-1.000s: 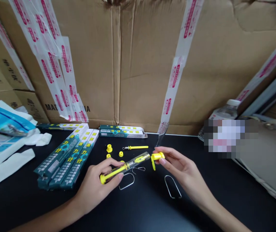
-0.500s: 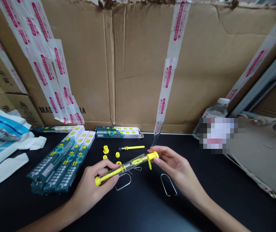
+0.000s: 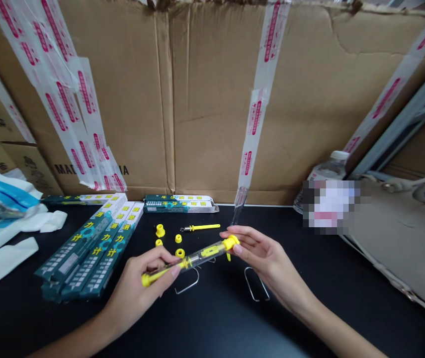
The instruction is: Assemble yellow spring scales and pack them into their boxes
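Observation:
A spring scale [image 3: 196,258] with a clear tube and yellow inner parts is held at a slant above the black table. My left hand [image 3: 135,286] is closed round its lower left part, the thumb across the tube. At the upper right end, my right hand [image 3: 268,256] pinches the yellow cap [image 3: 230,242], which sits against the tube's mouth. Beyond the tube lie a yellow rod with a small metal hook [image 3: 205,227] and several small yellow caps [image 3: 160,230]. Bent wire loops lie nearer me, one [image 3: 190,284] partly behind the scale, another [image 3: 256,286] below my right hand.
Several printed spring-scale boxes [image 3: 89,253] are stacked at left, with more [image 3: 178,204] at the back. An empty clear tube [image 3: 238,206] leans near the large carton [image 3: 212,99]. At right are a bottle [image 3: 327,169] and a beige bag [image 3: 402,238]; at left, plastic packaging [image 3: 3,199].
The yellow cap has moved closer onto the tube's end, covering less length outside it. Both hands and the scale appear slightly further left as the view shifts a little.

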`<state>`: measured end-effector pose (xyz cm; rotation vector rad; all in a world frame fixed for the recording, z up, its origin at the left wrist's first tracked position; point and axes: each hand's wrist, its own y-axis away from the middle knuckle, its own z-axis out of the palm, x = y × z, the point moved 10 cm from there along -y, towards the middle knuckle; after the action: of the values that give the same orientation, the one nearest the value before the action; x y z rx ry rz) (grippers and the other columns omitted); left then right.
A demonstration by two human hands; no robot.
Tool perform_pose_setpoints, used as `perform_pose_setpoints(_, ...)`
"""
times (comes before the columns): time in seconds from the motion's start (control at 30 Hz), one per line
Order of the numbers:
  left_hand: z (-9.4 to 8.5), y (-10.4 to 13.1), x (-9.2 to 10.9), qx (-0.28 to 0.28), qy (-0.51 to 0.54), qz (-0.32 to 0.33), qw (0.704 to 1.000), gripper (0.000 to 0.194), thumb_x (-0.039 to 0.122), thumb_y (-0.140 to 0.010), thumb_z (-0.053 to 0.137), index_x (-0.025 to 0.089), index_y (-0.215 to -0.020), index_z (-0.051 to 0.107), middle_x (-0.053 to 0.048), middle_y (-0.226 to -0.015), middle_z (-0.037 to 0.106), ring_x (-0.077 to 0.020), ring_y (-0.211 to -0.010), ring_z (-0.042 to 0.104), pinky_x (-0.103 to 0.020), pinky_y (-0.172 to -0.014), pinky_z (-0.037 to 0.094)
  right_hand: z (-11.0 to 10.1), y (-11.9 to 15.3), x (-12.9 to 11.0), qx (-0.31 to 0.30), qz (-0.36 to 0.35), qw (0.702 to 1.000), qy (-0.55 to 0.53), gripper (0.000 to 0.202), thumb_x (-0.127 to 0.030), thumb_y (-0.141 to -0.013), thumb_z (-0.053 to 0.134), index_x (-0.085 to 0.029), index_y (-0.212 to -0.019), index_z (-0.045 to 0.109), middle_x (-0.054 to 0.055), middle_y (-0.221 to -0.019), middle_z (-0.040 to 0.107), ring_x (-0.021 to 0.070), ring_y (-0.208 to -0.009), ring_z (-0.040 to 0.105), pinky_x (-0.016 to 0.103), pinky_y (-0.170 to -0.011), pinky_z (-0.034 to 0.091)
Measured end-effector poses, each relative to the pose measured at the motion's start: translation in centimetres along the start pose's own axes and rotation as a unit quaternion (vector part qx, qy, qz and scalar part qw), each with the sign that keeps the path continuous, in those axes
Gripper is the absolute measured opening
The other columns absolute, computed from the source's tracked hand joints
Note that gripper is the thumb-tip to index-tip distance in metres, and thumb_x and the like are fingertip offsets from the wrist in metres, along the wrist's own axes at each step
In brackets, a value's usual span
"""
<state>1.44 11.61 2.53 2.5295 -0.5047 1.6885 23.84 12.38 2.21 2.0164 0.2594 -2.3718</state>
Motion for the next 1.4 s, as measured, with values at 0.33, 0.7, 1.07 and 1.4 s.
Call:
perform_pose_setpoints(0.33,0.4,0.1,-0.6,-0.023,0.085,-0.009,0.996,0.027,0.044,-0.089,0.064,0.018,-0.095,0.062,-0.003,-0.076,0.07,-0.012,-0.057,0.053,-0.021,-0.051,0.04,0.4,0.1,-0.9,0.003,-0.021,0.999,0.029,0.029,-0.039,-0.079,0.079,-0.024,-0.102,0.071,0.007,-0.111,0.072,0.0221,-0.104,0.067,0.034,-0.09,0.054)
perform_pose_setpoints(0.7,0.3,0.2,-1.0,-0.016,0.097,-0.019,0.995,0.023,0.041,-0.089,0.064,0.019,-0.084,0.057,0.003,-0.069,0.057,-0.0085,-0.053,0.046,-0.02,-0.05,0.036,1.2,0.8,-1.7,-0.002,-0.057,0.997,0.053,0.018,-0.03,-0.083,0.075,-0.026,-0.101,0.072,0.004,-0.105,0.071,0.0187,-0.098,0.067,0.031,-0.088,0.054)
perform_pose_setpoints(1.07,0.6,0.3,-0.9,-0.034,0.075,-0.026,0.996,0.03,0.046,-0.089,0.063,0.017,-0.085,0.059,0.0,-0.07,0.059,-0.0063,-0.048,0.039,-0.019,-0.042,0.026,2.0,0.7,-0.4,-0.027,-0.034,0.998,0.038,0.021,-0.028,-0.08,0.079,-0.025,-0.099,0.071,0.004,-0.108,0.074,0.0181,-0.101,0.068,0.028,-0.089,0.053)
perform_pose_setpoints(1.4,1.5,0.0,-1.0,-0.094,0.233,-0.058,0.966,0.047,0.062,-0.085,0.057,0.015,-0.082,0.053,-0.003,-0.074,0.062,-0.0083,-0.047,0.051,-0.015,-0.036,0.035,1.8,0.8,-0.3,-0.02,-0.018,0.999,0.022,0.023,-0.029,-0.076,0.082,-0.025,-0.096,0.072,0.005,-0.108,0.075,0.0193,-0.1,0.07,0.031,-0.091,0.054)
